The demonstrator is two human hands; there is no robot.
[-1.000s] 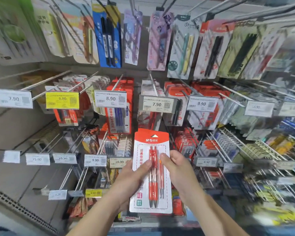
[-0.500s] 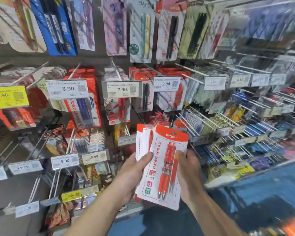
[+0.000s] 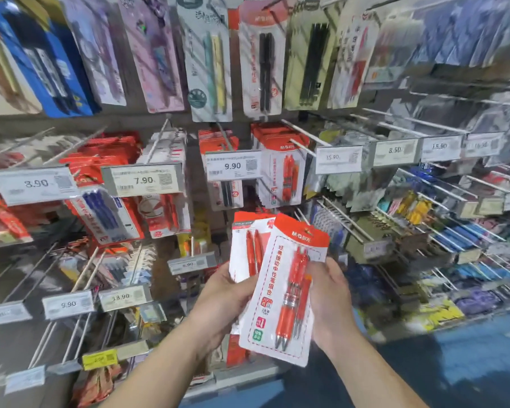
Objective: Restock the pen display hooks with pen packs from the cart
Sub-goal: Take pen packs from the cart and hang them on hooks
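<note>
I hold a small stack of red-and-white pen packs in front of the display. The front pack (image 3: 280, 293), with red pens under a blister, is tilted to the right, and my right hand (image 3: 329, 301) grips its right edge. Behind it a second red pack (image 3: 246, 248) fans out to the left, held by my left hand (image 3: 221, 301) along its left side. Matching red packs (image 3: 281, 169) hang on a hook just above, beside the 9.90 price tag (image 3: 233, 165).
Long metal hooks (image 3: 340, 216) with price tags jut out toward me across the wall. Other pen packs hang in rows above (image 3: 209, 60) and to the left (image 3: 106, 213). Blue floor (image 3: 454, 363) shows at the lower right.
The view has swung right along the display. The single-looking stack has fanned apart: the front pack now tilts right in my right hand, showing a second pack behind it.
</note>
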